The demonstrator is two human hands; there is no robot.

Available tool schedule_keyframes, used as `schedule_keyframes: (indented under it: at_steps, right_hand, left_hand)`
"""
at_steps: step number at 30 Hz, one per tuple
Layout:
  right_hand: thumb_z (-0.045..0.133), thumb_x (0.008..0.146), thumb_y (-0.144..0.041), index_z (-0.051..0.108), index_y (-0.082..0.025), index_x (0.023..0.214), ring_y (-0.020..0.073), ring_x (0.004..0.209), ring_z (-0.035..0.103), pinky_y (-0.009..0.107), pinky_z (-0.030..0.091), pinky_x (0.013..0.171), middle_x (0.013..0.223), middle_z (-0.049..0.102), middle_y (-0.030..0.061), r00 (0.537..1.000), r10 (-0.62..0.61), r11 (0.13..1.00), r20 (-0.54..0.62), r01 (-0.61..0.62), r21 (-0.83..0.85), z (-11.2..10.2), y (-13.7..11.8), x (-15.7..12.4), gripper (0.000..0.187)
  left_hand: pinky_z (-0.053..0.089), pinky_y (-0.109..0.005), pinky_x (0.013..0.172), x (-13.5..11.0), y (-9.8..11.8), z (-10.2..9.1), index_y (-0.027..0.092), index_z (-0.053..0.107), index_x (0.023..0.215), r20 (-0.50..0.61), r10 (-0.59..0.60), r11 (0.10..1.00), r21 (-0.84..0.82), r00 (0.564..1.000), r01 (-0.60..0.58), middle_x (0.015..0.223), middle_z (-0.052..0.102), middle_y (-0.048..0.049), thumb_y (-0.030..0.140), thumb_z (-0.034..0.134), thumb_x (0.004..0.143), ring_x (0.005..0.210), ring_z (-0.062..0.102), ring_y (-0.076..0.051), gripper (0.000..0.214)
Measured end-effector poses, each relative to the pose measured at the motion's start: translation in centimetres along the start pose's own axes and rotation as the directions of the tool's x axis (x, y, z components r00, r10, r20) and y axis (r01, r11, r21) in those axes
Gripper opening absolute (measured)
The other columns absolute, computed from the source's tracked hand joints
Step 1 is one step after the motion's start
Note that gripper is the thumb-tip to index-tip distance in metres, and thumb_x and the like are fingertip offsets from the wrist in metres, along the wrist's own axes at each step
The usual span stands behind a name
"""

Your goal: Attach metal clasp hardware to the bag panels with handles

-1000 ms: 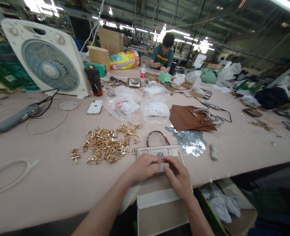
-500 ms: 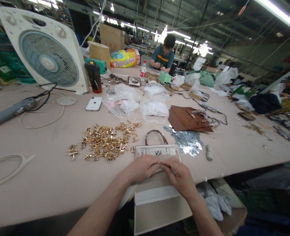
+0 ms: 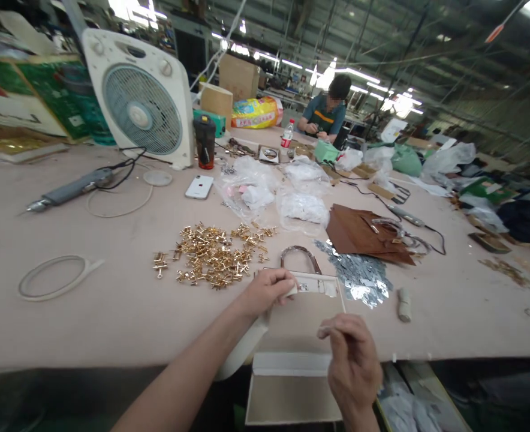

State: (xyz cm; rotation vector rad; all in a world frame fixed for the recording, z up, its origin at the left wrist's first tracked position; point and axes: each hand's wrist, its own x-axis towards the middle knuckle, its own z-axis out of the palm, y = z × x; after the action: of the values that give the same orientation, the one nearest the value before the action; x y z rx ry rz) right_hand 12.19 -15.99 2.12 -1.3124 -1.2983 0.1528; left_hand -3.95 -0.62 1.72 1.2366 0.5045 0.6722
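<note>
A beige handbag body [image 3: 307, 318] lies opened out over the table's front edge, its brown loop handle [image 3: 301, 249] pointing away from me. Small metal fittings [image 3: 316, 287] sit in a pale band below the handle. At the band's left end, my left hand [image 3: 271, 291] is closed in a pinch on a small white piece of tape [image 3: 293, 290]. A wide off-white strip [image 3: 247, 348] curves down under that wrist. My right hand [image 3: 352, 354] hovers over the lower right of the bag body, fingers pinched on a small whitish scrap [image 3: 323, 330].
Gold-coloured fittings [image 3: 215, 255] lie heaped left of the bag, flat metal plates [image 3: 359, 273] to its right. Brown bag pieces [image 3: 364, 234], plastic bags [image 3: 303, 207], a phone [image 3: 199, 186], a tumbler [image 3: 205, 143] and a fan [image 3: 143, 108] stand beyond. A co-worker [image 3: 325, 114] sits across.
My hands were together at the band and are now apart: the right has drawn back toward me, the left stays near the band. The view has turned left.
</note>
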Motion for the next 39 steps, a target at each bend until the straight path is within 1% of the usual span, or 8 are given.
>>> schedule_keyframes:
  at_steps: [2,4,6,9,14,22,36,39]
  right_hand:
    - [0.061,0.102,-0.03,0.066,-0.028,0.107,0.0206,0.081,0.067,0.035,0.054,0.078,0.09,0.069,0.0029,0.986,0.166,0.986,-0.021,-0.165,0.021,-0.6,0.5,1.7,0.007]
    - [0.065,0.1,-0.04,0.07,-0.025,0.105,0.0237,0.094,0.069,0.039,0.054,0.088,0.101,0.072,0.0064,0.957,0.271,0.963,0.108,-0.27,-0.024,-1.0,1.5,4.0,0.017]
    - [0.067,0.098,-0.047,0.074,-0.024,0.099,0.0281,0.116,0.064,0.044,0.048,0.104,0.119,0.071,0.0099,0.927,0.288,0.958,0.239,-0.275,-0.085,-1.0,2.6,6.0,0.025]
    - [0.067,0.096,-0.053,0.076,-0.024,0.093,0.0309,0.136,0.053,0.049,0.036,0.118,0.14,0.061,0.0103,0.899,0.298,0.954,0.321,-0.266,-0.14,-0.2,4.2,7.2,0.03]
    - [0.067,0.095,-0.055,0.078,-0.025,0.09,0.0312,0.137,0.051,0.049,0.033,0.12,0.146,0.058,0.0106,0.879,0.334,0.939,0.341,-0.281,-0.197,1.5,5.6,6.5,0.032]
    - [0.064,0.095,-0.052,0.077,-0.026,0.091,0.0307,0.139,0.051,0.049,0.032,0.121,0.148,0.057,0.0091,0.832,0.373,0.921,0.41,-0.279,-0.271,1.7,5.8,7.1,0.029]
    - [0.063,0.098,-0.043,0.075,-0.026,0.091,0.0318,0.132,0.056,0.054,0.038,0.117,0.137,0.063,0.0107,0.875,0.268,0.943,0.404,-0.153,-0.294,2.6,6.8,6.9,0.022]
    - [0.067,0.095,-0.042,0.074,-0.026,0.104,0.0322,0.134,0.054,0.055,0.039,0.117,0.139,0.061,0.0112,0.889,0.237,0.945,0.392,-0.116,-0.307,2.6,7.0,6.5,0.019]
  left_hand:
    - [0.029,-0.021,0.051,0.4,0.0,-0.4,0.013,0.069,0.085,-0.087,-0.03,0.979,-0.202,0.996,0.011,0.069,0.063,-0.0009,0.048,0.074,0.079,0.051,0.043,-0.007,0.036]
    - [0.026,-0.02,0.05,0.7,-0.1,-0.5,0.013,0.068,0.085,-0.118,-0.068,0.953,-0.3,0.991,0.03,0.067,0.062,-0.0003,0.047,0.078,0.075,0.05,0.042,-0.006,0.036]
    - [0.025,-0.02,0.05,0.8,-0.2,-0.4,0.013,0.069,0.085,-0.108,-0.098,0.945,-0.321,0.989,0.058,0.067,0.062,-0.0006,0.046,0.08,0.074,0.051,0.043,-0.007,0.037]
    - [0.026,-0.02,0.049,0.8,-0.4,-0.4,0.012,0.07,0.085,-0.086,-0.111,0.94,-0.332,0.99,0.077,0.067,0.062,-0.001,0.046,0.082,0.073,0.052,0.045,-0.007,0.038]
    - [0.025,-0.02,0.048,1.1,-0.9,-0.4,0.012,0.069,0.083,-0.108,-0.128,0.916,-0.394,0.986,0.075,0.067,0.062,-0.0005,0.045,0.083,0.071,0.049,0.042,-0.006,0.037]
    - [0.024,-0.019,0.048,1.4,-1.0,-0.3,0.011,0.07,0.083,-0.111,-0.166,0.886,-0.453,0.98,0.099,0.067,0.063,-0.001,0.046,0.087,0.069,0.049,0.043,-0.005,0.041]
    - [0.024,-0.021,0.048,1.4,-1.0,-0.2,0.011,0.071,0.083,-0.13,-0.163,0.876,-0.476,0.978,0.083,0.068,0.063,-0.0015,0.042,0.084,0.072,0.049,0.041,-0.006,0.035]
    - [0.024,-0.021,0.049,1.4,-0.9,-0.2,0.012,0.071,0.083,-0.143,-0.16,0.881,-0.467,0.977,0.076,0.068,0.063,-0.0014,0.043,0.085,0.072,0.05,0.041,-0.006,0.036]
